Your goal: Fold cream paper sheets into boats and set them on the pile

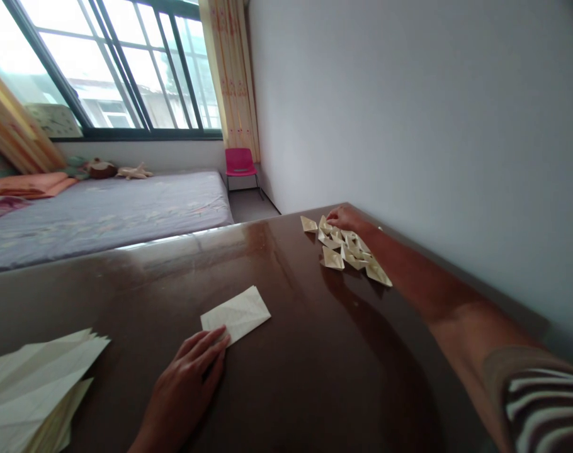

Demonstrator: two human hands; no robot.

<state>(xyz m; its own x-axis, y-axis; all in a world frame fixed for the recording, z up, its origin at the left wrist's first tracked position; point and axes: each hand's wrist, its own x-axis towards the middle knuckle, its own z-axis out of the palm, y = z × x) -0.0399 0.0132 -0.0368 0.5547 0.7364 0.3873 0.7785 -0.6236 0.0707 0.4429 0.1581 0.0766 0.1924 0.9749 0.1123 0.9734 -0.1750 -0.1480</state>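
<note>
My left hand [196, 355] lies with its fingers stretched out on the near corner of a folded white sheet of paper [242, 311], which rests flat on the brown table [277, 371]. My right arm reaches far across to the table's right back part. There my right hand [346, 218] has its fingers bent around the edge of a small folded paper boat [323, 224]; the fingertips are partly hidden. Several more cream paper boats stand close together beside it, among them one at the front [334, 258] and one at the near right [378, 273].
A stack of creased paper sheets [36, 384] lies at the table's left front. A white wall [409, 113] runs along the right side. Beyond the table are a bed [126, 207], a pink chair [240, 162] and a window with curtains [232, 75].
</note>
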